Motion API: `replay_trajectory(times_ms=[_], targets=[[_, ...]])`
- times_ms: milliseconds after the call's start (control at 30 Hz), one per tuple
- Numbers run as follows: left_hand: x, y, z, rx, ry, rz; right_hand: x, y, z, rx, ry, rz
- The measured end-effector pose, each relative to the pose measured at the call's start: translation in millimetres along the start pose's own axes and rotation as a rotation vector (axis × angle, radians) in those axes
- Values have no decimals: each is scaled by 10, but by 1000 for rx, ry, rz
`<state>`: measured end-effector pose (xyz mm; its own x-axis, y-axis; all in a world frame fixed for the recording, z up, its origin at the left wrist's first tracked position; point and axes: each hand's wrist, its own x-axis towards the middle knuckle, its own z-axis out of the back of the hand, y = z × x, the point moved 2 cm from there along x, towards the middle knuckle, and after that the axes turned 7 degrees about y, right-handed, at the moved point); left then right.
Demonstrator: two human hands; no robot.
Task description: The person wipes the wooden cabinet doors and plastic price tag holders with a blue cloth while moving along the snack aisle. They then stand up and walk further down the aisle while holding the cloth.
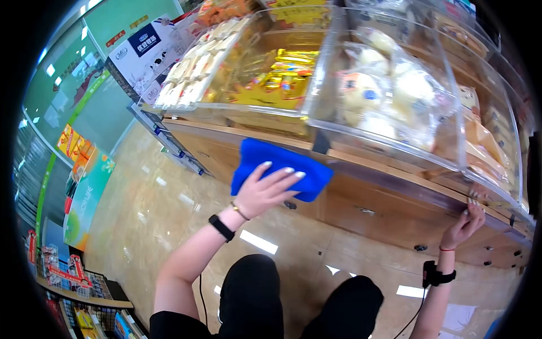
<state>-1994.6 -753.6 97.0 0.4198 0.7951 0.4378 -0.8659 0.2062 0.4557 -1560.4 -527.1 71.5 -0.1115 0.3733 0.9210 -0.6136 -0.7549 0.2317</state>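
Note:
My left hand (268, 189) lies with fingers spread on a blue cloth (313, 172), flat against the upper front of a wooden display cabinet (389, 206). The cloth reaches up close to the cabinet's top edge, below the clear bins. Over on the right, my right hand (466, 226) touches the cabinet's edge with its fingertips, the fingers bent and close together. Nothing shows in it. Above the cloth is a clear bin with yellow-wrapped items (288, 70). Another bin holds white bagged items (367, 90).
White packets (197, 62) fill the leftmost bin, beside a printed carton (141, 51). A blue metal frame (169, 144) stands at the cabinet's left end. A green display box (87, 195) and a low shelf rack (93, 299) are at the left. My knees are below, over the tiled floor (147, 226).

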Motion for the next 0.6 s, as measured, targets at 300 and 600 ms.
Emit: replay_trajectory(times_ms=[300, 600], targets=[[-477, 935, -556, -81, -67, -181, 18, 181, -6, -160, 44, -207], [-2089, 2662, -618, -94, 154, -27, 208, 1369, -388, -481, 296, -320]])
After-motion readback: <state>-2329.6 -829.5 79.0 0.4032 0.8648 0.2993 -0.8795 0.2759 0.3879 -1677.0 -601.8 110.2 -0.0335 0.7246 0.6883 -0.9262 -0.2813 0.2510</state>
